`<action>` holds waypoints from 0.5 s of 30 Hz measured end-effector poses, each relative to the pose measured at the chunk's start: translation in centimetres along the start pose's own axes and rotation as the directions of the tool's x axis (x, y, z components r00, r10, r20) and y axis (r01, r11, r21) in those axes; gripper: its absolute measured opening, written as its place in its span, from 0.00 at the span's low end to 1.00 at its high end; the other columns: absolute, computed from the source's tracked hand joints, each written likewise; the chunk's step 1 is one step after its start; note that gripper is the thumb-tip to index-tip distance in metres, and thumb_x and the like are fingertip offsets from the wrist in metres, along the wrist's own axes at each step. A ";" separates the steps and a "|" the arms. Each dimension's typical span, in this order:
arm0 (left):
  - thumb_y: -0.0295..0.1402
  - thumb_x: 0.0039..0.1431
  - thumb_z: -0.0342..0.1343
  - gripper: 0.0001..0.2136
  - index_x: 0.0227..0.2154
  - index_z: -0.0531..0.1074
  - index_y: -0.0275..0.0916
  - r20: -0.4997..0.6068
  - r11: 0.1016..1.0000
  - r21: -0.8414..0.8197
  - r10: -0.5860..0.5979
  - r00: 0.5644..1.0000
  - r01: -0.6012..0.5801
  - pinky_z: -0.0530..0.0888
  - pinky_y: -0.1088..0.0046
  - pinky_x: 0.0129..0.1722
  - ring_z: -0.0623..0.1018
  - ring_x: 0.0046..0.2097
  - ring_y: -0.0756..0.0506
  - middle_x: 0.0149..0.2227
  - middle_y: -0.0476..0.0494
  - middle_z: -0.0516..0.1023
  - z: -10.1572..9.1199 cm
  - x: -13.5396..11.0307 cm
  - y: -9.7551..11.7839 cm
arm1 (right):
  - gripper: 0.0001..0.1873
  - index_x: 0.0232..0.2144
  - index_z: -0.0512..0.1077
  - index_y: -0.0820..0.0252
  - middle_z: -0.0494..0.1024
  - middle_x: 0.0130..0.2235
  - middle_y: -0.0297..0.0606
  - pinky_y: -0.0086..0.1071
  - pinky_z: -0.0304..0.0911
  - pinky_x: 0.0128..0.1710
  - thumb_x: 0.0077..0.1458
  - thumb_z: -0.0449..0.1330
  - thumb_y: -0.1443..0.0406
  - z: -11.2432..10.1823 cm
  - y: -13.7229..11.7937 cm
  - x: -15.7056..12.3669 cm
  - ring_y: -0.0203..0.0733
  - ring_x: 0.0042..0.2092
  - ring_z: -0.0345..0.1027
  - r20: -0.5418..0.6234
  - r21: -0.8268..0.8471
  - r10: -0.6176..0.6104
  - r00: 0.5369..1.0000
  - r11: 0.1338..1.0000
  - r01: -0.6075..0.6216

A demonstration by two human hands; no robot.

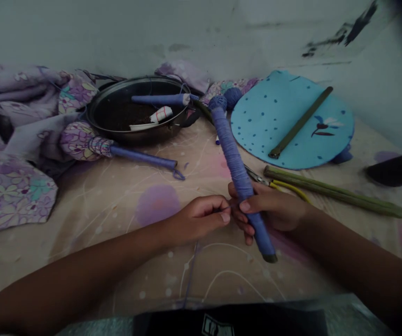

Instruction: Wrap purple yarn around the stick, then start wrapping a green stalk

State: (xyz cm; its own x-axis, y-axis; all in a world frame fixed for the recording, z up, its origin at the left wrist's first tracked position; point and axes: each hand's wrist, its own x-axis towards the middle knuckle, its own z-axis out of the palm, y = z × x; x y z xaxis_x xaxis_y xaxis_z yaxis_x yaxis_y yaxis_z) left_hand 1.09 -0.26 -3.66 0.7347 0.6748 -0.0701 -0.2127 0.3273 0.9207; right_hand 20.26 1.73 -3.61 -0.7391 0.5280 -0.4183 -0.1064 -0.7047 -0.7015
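Note:
My right hand (271, 205) is wrapped round a stick covered in blue-purple yarn (234, 156). The stick tilts, its top end leaning away to the left and its bare dark green lower end pointing toward me. A yarn-wrapped knob (217, 102) caps the far end. Close beside the stick, my left hand (204, 217) pinches a strand of the same yarn with thumb and forefinger. The loose yarn (191, 275) runs down from that hand over the table's front edge. Where the strand meets the stick is partly hidden by my right fingers.
A dark pan (130, 135) holds a wrapped stick (160, 100). A padded-head mallet (81, 142) lies by floral cloth (15, 196). On the right are a round blue mat (257, 121) with a green stick (302, 121), another green stick (337, 192) and yellow-handled pliers (292, 189).

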 end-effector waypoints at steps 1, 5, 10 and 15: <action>0.36 0.57 0.53 0.11 0.23 0.61 0.37 0.002 1.000 -0.005 -0.001 1.000 0.001 0.66 0.73 0.34 0.59 0.23 0.55 0.21 0.55 0.57 0.0 0.0 0.0 | 0.13 0.28 0.58 0.59 0.70 0.22 0.29 0.32 0.69 0.20 0.44 0.61 0.67 0.1 0.2 0.2 0.33 0.21 0.66 -0.015 -0.003 -0.033 0.999 0.999 0.033; 0.34 0.57 0.52 0.11 0.22 0.60 0.37 -0.035 0.996 0.086 0.012 0.999 -0.009 0.65 0.73 0.36 0.64 0.29 0.53 0.25 0.51 0.62 0.0 0.0 -0.2 | 0.11 0.27 0.60 0.60 0.64 0.19 0.25 0.25 0.64 0.15 0.44 0.61 0.67 0.7 0.7 0.6 0.27 0.17 0.57 -0.056 -0.049 -0.099 0.993 0.994 0.097; 0.30 0.56 0.49 0.08 0.23 0.60 0.37 -0.079 0.965 0.262 0.014 0.997 0.007 0.58 0.76 0.28 0.58 0.27 0.54 0.24 0.53 0.57 -0.1 0.1 -0.2 | 0.16 0.29 0.61 0.58 0.59 0.19 0.24 0.16 0.46 0.10 0.48 0.61 0.54 1.5 0.5 0.4 0.24 0.16 0.48 -0.164 -0.003 0.012 0.986 1.000 -0.013; 0.31 0.56 0.49 0.09 0.23 0.60 0.36 -0.079 0.946 0.323 0.033 0.996 -0.006 0.57 0.75 0.27 0.58 0.27 0.54 0.25 0.53 0.57 -0.1 0.1 -0.2 | 0.14 0.29 0.66 0.61 0.63 0.20 0.30 0.19 0.50 0.12 0.51 0.57 0.55 1.1 0.0 0.1 0.27 0.18 0.55 -0.091 0.019 -0.027 0.996 0.999 0.029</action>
State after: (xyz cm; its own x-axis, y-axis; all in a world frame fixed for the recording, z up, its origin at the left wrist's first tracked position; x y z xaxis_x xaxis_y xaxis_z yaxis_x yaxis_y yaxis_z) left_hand 1.13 -0.22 -3.88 0.6741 0.7354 -0.0696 0.0024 0.0921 0.9957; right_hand 19.44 1.22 -3.00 -0.6726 0.5878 -0.4495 -0.1402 -0.6977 -0.7026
